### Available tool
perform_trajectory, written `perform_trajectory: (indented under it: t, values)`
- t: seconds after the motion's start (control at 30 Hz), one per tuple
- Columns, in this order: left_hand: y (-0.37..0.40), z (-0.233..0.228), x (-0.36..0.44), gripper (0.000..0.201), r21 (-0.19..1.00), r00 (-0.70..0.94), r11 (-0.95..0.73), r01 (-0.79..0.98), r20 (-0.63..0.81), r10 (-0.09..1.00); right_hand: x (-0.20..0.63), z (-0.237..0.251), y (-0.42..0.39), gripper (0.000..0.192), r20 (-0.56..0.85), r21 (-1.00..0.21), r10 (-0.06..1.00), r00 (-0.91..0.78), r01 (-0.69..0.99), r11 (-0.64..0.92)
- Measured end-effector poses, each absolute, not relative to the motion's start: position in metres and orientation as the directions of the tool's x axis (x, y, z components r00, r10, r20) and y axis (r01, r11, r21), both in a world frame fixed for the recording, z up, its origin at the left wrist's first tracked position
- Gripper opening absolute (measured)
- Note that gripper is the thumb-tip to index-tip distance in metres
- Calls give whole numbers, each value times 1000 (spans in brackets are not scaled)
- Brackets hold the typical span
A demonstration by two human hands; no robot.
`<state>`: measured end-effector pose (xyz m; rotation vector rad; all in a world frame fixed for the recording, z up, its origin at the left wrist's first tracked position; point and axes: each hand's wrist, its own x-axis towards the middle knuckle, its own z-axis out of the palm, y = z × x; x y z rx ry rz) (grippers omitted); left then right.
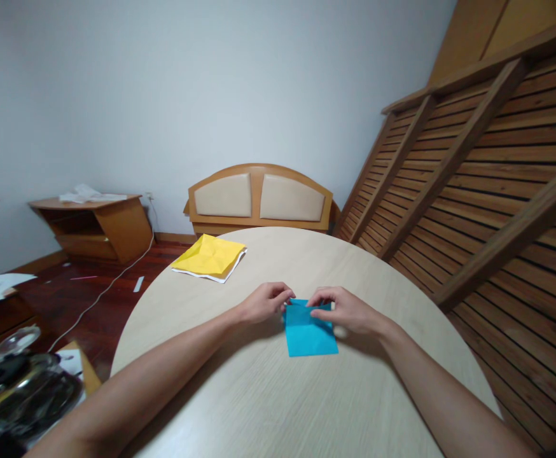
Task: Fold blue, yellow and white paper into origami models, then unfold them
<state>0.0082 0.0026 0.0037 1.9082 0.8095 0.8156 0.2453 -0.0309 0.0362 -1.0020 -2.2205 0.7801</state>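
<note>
A small blue sheet of paper point(311, 340), roughly square with its far part folded or lifted, lies on the round pale wooden table point(259, 394). At its far left corner, my left hand point(264, 301) has thumb and fingers closed on the paper's edge. My right hand point(345, 308) pinches the far right part, its thumb on top and its fingers behind the edge. The fingertips of both hands partly hide the far edge, so the exact fold there is unclear.
Creased yellow paper point(208, 254) lies over a white sheet at the table's far left. Beyond the table stands a padded headboard point(259, 168). A slatted wooden frame point(450, 165) leans on the right. A low cabinet point(120, 232) and cluttered items are on the left.
</note>
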Motion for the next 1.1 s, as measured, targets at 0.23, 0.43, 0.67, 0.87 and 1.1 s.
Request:
perform_trajectory:
  t: [0.23,0.43,0.67,0.87,1.1]
  values:
    - [-1,14,4,53,885,590,-456,91,322,741,242,39,-30,12,457,-598,771,-444,489,636]
    - [-1,10,5,48,872,567,-479,102,344,748,238,37,-29,9,564,-502,676,-474,454,737]
    - [0,11,9,44,870,488,-474,133,359,795,237,34,-27,10,568,-484,651,-504,435,759]
    - [-1,17,12,45,906,451,-415,89,335,828,234,32,-27,7,590,-486,684,-430,487,726]
    - [2,14,14,47,946,406,-317,70,263,875,234,27,-23,13,533,-598,763,-366,474,646]
